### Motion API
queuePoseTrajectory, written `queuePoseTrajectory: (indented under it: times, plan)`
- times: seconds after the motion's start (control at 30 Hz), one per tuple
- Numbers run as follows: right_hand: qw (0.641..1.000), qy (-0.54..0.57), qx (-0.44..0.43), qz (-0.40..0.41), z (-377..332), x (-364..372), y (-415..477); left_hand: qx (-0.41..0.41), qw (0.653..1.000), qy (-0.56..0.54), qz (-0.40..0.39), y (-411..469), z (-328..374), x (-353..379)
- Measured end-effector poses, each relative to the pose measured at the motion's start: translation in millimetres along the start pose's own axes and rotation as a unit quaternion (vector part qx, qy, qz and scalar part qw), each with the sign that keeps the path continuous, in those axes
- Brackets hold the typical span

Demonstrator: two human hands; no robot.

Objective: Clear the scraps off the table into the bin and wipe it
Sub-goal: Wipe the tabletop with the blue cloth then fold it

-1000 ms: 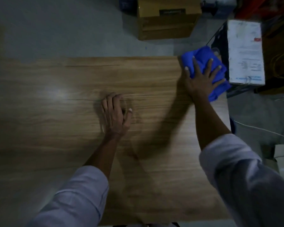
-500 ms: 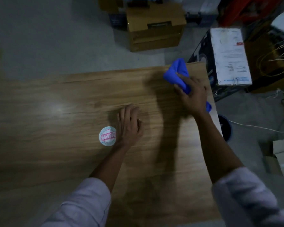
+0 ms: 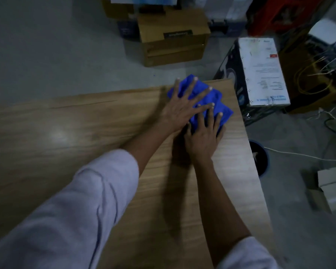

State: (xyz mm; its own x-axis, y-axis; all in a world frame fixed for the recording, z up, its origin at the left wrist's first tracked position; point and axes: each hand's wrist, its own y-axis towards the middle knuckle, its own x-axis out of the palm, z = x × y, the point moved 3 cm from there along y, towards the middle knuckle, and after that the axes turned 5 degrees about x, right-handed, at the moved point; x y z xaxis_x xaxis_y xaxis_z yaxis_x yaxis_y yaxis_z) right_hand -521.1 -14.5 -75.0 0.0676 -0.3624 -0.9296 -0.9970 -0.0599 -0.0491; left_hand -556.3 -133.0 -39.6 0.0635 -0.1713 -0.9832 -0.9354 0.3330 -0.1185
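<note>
A blue cloth (image 3: 224,111) lies at the far right corner of the wooden table (image 3: 85,129). My left hand (image 3: 184,105) lies flat on the cloth with fingers spread wide. Just behind it, my right hand (image 3: 204,136) presses the near part of the cloth with straight fingers. A dark round bin (image 3: 260,158) stands on the floor beside the table's right edge, with a pale scrap inside. The round sticker seen earlier is out of sight.
A brown cardboard box (image 3: 173,35) sits on the floor beyond the table. A black-and-white carton (image 3: 260,72) stands off the far right corner. Loose cables (image 3: 318,74) and small boxes (image 3: 330,187) crowd the floor to the right.
My left hand left the middle of the table and came onto the cloth beside my right hand. The cloth went from bunched in my right hand to spread flat. The view shifted right.
</note>
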Motion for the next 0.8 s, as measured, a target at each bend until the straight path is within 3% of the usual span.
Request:
queuePoseTrajectory:
  times: [0.03,0.1,0.27,0.33,0.47,0.57,0.6,0.7,0.73,0.8]
  plan:
    - [1.0,-0.002,0.018,-0.003,-1.5,0.4,2.5,0.034,0.999,0.019,-0.034,12.8,-2.5,4.2]
    - [1.0,0.008,0.02,-0.007,-3.3,1.8,9.6,0.024,0.996,0.028,-0.081,24.4,-6.4,10.5]
    - [0.988,0.069,-0.122,-0.069,-2.5,-10.2,24.5,-0.149,0.984,-0.041,-0.092,-18.1,-3.3,2.5]
    - [0.975,0.088,-0.186,-0.088,4.5,-24.5,20.5,-0.168,0.977,-0.072,-0.108,-45.9,10.2,-13.9]
    - [0.952,0.071,-0.297,0.002,-4.4,-59.8,14.8,-0.16,0.978,-0.1,-0.093,-73.1,18.6,-55.3]
    - [0.961,0.07,-0.263,0.052,-24.0,-71.3,29.2,-0.222,0.966,-0.124,-0.045,-65.9,4.3,-67.6]
    - [0.969,0.057,-0.24,0.016,-28.3,-67.8,36.0,-0.234,0.961,-0.137,-0.059,-64.6,1.1,-62.4]
    - [0.956,-0.019,-0.197,-0.216,-32.4,-39.0,32.8,-0.233,0.951,-0.146,-0.143,-68.4,3.9,-19.9]
    - [0.949,-0.027,-0.182,-0.256,-29.5,-29.3,28.6,-0.23,0.948,-0.147,-0.165,-71.1,7.7,-8.6]
    - [0.951,-0.027,-0.171,-0.256,-27.0,-23.6,22.7,-0.232,0.945,-0.14,-0.182,-73.0,12.3,1.1]
